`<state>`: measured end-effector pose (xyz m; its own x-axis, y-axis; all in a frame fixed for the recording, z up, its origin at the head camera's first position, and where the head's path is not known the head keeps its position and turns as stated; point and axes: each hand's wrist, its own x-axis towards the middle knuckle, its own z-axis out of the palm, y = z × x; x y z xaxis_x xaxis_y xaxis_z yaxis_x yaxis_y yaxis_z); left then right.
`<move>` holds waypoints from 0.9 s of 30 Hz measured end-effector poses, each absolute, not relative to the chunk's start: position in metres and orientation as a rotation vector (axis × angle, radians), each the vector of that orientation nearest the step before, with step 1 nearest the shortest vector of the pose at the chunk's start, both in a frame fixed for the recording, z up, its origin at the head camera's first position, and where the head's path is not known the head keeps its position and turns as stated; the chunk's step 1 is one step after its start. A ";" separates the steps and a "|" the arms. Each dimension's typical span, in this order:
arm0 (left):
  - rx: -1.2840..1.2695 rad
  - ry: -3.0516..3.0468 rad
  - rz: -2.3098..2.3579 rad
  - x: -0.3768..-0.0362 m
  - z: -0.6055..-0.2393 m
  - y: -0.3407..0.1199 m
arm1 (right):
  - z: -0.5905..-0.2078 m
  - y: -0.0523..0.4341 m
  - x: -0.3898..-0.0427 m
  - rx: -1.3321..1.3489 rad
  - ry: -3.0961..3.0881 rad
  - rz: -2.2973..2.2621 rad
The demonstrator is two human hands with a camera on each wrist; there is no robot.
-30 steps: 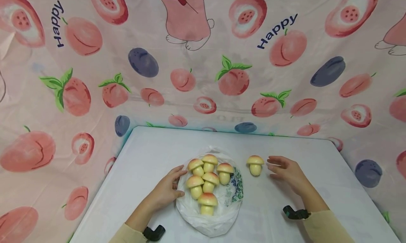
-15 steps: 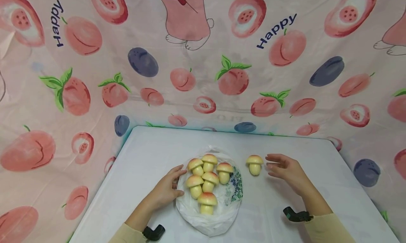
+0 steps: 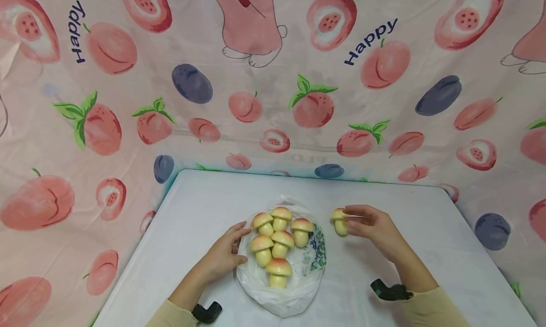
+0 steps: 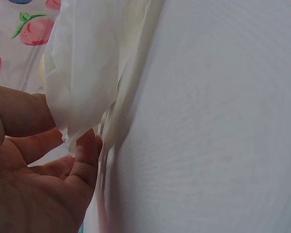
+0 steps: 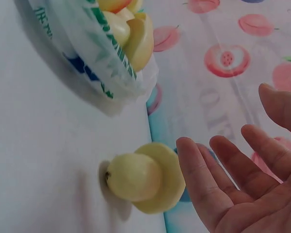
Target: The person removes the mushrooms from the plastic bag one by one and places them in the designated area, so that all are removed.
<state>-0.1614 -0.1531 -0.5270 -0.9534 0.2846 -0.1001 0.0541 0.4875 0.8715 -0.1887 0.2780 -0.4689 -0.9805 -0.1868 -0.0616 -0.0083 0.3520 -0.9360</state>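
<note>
Several yellow toy mushrooms with pinkish caps stand on an open white plastic bag in the middle of the white table. My left hand holds the bag's left edge, and the left wrist view shows the plastic between thumb and fingers. One more mushroom stands alone to the right of the bag. My right hand is right beside it with relaxed fingers reaching over its cap. In the right wrist view the mushroom lies just off the straight fingertips, ungripped.
A pink cloth printed with peaches, plums and the word "Happy" hangs behind and around the table. Black wrist mounts sit on both cream sleeves. The bag has blue-green print on its right side.
My right hand has slid left, from a short gap away to right against the lone mushroom, partly covering it. The left hand and the bag have not moved.
</note>
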 end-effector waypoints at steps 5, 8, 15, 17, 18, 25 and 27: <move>0.289 2.503 1.456 -0.162 -0.527 -0.153 | -0.467 0.264 -0.189 -0.215 2.425 -1.697; 0.289 2.506 1.451 -0.161 -0.528 -0.154 | -0.468 0.257 -0.188 -0.241 2.414 -1.707; 0.289 2.517 1.439 -0.161 -0.528 -0.153 | -0.474 0.240 -0.188 -0.299 2.332 -1.774; 0.288 2.520 1.435 -0.161 -0.527 -0.153 | -0.477 0.236 -0.189 -0.304 2.309 -1.785; 0.288 2.523 1.433 -0.161 -0.527 -0.153 | -0.478 0.233 -0.189 -0.306 2.298 -1.793; 0.288 2.529 1.427 -0.161 -0.526 -0.152 | -0.485 0.222 -0.190 -0.331 2.243 -1.816; 0.285 2.529 1.428 -0.161 -0.526 -0.152 | -0.487 0.220 -0.190 -0.329 2.232 -1.820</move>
